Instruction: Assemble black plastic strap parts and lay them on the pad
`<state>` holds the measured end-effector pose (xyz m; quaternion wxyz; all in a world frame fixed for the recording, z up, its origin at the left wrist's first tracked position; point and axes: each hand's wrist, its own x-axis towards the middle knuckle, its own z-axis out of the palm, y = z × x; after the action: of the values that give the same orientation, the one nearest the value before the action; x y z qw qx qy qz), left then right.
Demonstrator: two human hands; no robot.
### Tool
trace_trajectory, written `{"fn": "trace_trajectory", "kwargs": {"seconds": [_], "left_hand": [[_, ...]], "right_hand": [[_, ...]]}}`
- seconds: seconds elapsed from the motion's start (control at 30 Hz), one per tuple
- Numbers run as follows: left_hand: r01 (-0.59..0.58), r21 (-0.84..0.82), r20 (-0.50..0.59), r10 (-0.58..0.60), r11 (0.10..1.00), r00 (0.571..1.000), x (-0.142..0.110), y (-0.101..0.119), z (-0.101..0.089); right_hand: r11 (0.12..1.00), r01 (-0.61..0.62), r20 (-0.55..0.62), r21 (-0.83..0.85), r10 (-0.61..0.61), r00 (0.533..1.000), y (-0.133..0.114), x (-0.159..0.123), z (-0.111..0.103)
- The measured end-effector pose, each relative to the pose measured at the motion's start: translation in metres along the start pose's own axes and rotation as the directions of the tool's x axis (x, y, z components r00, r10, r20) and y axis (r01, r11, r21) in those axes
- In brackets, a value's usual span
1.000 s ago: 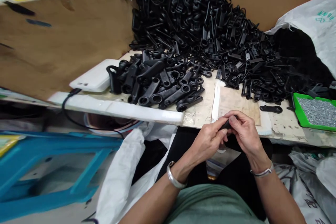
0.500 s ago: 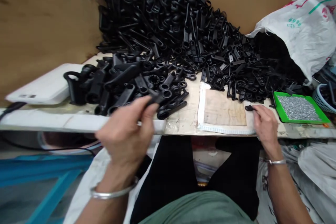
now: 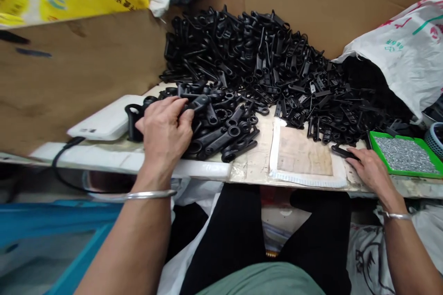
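My left hand point(image 3: 168, 126) rests over the near heap of black plastic handles point(image 3: 212, 140). Its fingers are bent and the thumb stands apart from them. A handle end point(image 3: 200, 101) shows just past the thumb and forefinger; the palm hides what lies beneath. Low over the table, right of a cloth pad point(image 3: 304, 152), my right hand point(image 3: 374, 170) pinches a slim black plastic lever point(image 3: 343, 151) by its near end. The lever points left toward the pad's upper right corner.
A large pile of black parts point(image 3: 235, 50) spreads behind, with smaller levers point(image 3: 325, 106) at right. Near my right hand stands a green tray point(image 3: 380, 156) of small metal pieces. A white flat box point(image 3: 107, 117) and cable lie left. White sack point(image 3: 404, 50) and cardboard walls point(image 3: 304, 0) enclose the table.
My left hand, which pinched a black part above the table edge, has moved back and left onto the heap. My right hand stays beside the pad; more of its lever shows. The view has shifted.
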<state>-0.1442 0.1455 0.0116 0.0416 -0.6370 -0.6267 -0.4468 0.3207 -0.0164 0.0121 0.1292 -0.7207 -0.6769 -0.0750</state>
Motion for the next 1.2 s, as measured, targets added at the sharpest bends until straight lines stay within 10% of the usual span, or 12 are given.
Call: {"fn": "trace_trajectory", "kwargs": {"seconds": [0.1,0.2,0.3,0.4,0.5,0.6,0.73,0.93,1.2], "left_hand": [[-0.01,-0.052,-0.122,0.004,0.999,0.993,-0.016,0.021,-0.01],[-0.092,-0.245,-0.146,0.057,0.965,0.988,-0.047,0.061,-0.019],[0.18,-0.647,0.3,0.03,0.741,0.954,-0.085,0.107,-0.017],[0.654,-0.697,0.69,0.023,0.294,0.724,-0.109,0.134,-0.006],[0.786,-0.612,0.791,-0.064,-0.082,0.609,-0.111,0.138,0.001],[0.785,-0.571,0.821,-0.146,-0.241,0.552,-0.106,0.131,-0.002],[0.812,-0.515,0.857,-0.167,-0.274,0.487,-0.11,0.128,-0.01],[0.823,-0.459,0.888,-0.181,-0.334,0.422,-0.116,0.129,-0.013],[0.806,-0.466,0.885,-0.199,-0.365,0.421,-0.116,0.124,-0.009]], "right_hand": [[0.906,-0.09,-0.036,0.413,0.115,0.993,-0.034,-0.007,-0.008],[0.66,-0.214,0.174,0.72,0.127,0.976,-0.089,-0.004,-0.012],[0.454,-0.277,0.335,0.847,-0.051,0.941,-0.144,0.007,-0.01],[0.371,-0.277,0.378,0.887,-0.235,0.896,-0.18,0.021,-0.006],[0.437,-0.206,0.378,0.876,-0.354,0.856,-0.189,0.043,-0.007],[0.685,-0.078,0.338,0.725,-0.255,0.906,-0.181,0.08,-0.007],[0.977,-0.041,0.108,0.21,0.019,0.994,-0.184,0.139,0.011],[0.988,-0.073,0.085,-0.134,0.084,0.993,-0.223,0.191,0.048],[0.988,-0.005,0.172,-0.153,0.031,0.985,-0.211,0.18,0.048]]}}
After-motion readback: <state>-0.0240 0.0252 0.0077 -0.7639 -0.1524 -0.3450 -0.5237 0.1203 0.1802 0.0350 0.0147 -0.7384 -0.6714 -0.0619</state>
